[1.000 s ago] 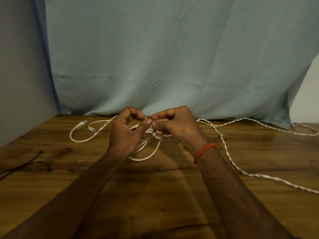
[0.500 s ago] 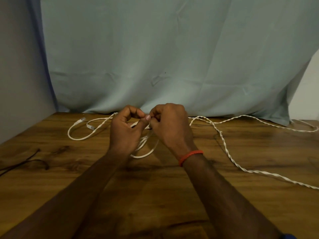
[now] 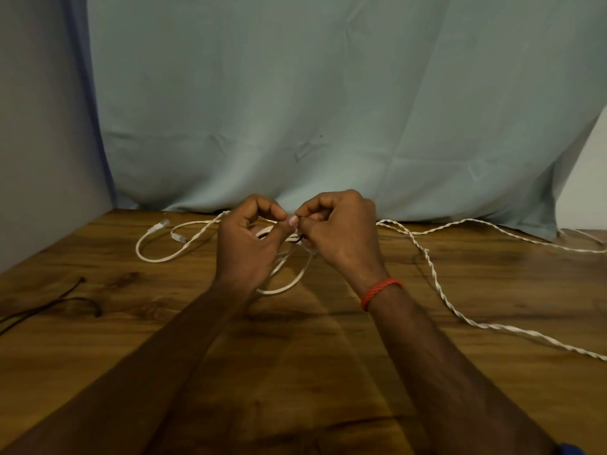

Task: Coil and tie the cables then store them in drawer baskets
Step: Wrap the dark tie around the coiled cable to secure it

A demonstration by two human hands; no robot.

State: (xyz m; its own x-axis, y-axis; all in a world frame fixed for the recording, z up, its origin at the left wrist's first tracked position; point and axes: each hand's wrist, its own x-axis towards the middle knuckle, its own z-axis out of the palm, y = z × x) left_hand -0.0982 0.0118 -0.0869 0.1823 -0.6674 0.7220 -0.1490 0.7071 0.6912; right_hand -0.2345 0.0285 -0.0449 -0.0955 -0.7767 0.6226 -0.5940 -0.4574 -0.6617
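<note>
Above the wooden table (image 3: 295, 372), the left hand (image 3: 244, 247) and the right hand (image 3: 345, 238) are brought together, thumb tips almost touching, and the white cable (image 3: 154, 257) is pinched between their curled fingers. A loop is hung below them towards six o'clock; its plug ends are laid at ten o'clock. A twisted white cable (image 3: 437, 284) is stretched out towards four o'clock, and a black cord (image 3: 65, 302) is seen at eight o'clock.
</note>
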